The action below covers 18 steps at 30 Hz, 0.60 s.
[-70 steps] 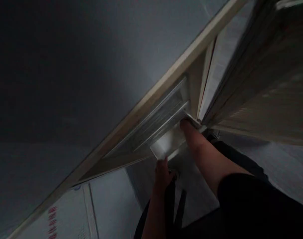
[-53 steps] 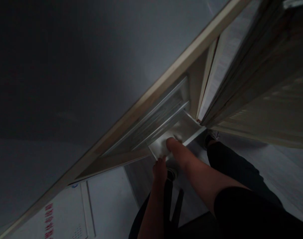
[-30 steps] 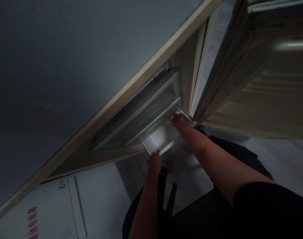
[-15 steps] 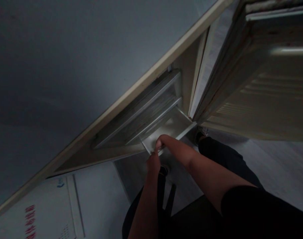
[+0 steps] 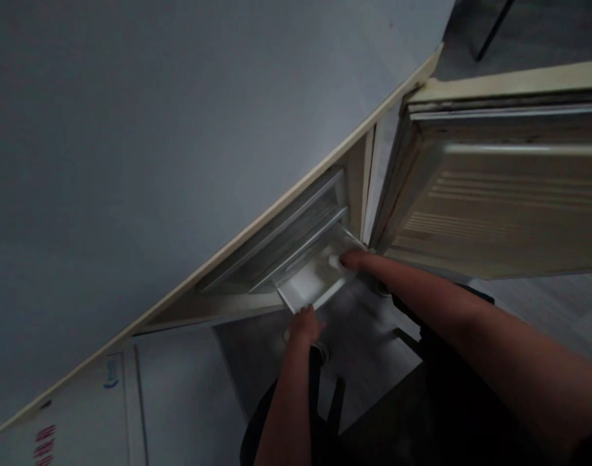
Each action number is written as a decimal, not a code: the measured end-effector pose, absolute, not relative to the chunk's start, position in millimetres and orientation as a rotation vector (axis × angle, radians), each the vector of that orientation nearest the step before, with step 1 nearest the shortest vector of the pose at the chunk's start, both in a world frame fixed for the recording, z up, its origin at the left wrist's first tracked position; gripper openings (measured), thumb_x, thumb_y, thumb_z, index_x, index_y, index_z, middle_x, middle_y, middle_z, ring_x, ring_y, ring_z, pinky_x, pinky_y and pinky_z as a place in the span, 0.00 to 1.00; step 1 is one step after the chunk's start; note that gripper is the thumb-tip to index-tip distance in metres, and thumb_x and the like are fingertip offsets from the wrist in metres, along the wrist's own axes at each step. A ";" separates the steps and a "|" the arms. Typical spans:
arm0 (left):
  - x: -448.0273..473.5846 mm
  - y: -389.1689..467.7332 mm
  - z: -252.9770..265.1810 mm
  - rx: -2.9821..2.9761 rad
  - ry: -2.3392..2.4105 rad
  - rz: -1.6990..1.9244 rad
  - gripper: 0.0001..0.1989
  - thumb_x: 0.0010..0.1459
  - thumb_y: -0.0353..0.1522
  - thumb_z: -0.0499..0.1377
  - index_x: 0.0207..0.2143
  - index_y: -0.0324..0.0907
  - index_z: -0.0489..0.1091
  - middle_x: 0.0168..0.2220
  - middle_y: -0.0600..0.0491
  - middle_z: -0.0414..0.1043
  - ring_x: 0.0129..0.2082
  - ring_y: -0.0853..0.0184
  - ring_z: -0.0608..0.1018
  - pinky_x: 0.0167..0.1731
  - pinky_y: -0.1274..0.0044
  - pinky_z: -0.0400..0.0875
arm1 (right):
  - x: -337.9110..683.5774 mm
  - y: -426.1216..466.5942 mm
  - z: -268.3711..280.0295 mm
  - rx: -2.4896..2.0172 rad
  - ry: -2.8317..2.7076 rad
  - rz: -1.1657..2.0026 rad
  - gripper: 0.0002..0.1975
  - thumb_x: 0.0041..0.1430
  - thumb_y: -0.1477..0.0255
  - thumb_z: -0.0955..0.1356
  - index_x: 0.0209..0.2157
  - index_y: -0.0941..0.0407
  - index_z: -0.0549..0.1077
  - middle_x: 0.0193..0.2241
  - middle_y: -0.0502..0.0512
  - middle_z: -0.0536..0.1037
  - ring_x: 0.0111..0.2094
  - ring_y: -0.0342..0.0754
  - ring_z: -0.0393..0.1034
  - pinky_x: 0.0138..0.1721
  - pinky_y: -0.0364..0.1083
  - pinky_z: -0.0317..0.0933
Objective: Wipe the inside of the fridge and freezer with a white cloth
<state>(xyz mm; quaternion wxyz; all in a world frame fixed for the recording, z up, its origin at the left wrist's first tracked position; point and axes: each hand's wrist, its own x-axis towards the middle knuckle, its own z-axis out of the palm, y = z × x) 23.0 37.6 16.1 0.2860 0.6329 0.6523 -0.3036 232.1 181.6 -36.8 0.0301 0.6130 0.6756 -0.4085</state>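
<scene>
— How is the drawer (image 5: 302,283) held?
— Its near front corner is gripped by the left hand (image 5: 306,323), fingers curled over the rim, seemingly to steady it. The right hand (image 5: 353,260) is reached into the other end, partly curled; whether the pale patch (image 5: 333,261) at its fingertips is grasped cannot be told.
— And around it?
— The drawer, its pale bottom exposed, is pulled out below pale-edged tiers (image 5: 300,248), beside an opened door (image 5: 495,200).

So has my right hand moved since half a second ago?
Yes: along the pulled-out drawer, your right hand has moved away from your left hand, toward the open door.
</scene>
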 end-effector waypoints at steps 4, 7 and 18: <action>44.3 39.5 21.8 1.675 1.635 -0.836 0.34 0.63 0.49 0.57 0.66 0.43 0.60 0.70 0.36 0.59 0.64 0.52 0.72 0.58 0.68 0.68 | 275.0 152.1 -20.5 1.891 2.121 -1.189 0.09 0.62 0.82 0.67 0.39 0.62 0.81 0.45 0.66 0.81 0.46 0.53 0.75 0.51 0.45 0.64; 53.9 41.5 22.7 1.636 1.596 -0.881 0.36 0.62 0.51 0.56 0.67 0.43 0.60 0.73 0.34 0.50 0.64 0.49 0.72 0.56 0.66 0.70 | 288.6 129.2 -13.6 2.023 2.050 -1.068 0.13 0.67 0.79 0.64 0.47 0.67 0.79 0.52 0.76 0.75 0.53 0.57 0.71 0.54 0.48 0.61; 7.4 50.1 29.4 1.660 1.546 -0.865 0.14 0.60 0.34 0.59 0.47 0.42 0.77 0.51 0.42 0.81 0.52 0.57 0.81 0.47 0.74 0.73 | 152.2 38.8 -27.4 1.719 2.219 -1.285 0.15 0.67 0.71 0.65 0.49 0.62 0.79 0.49 0.68 0.76 0.46 0.53 0.74 0.46 0.45 0.65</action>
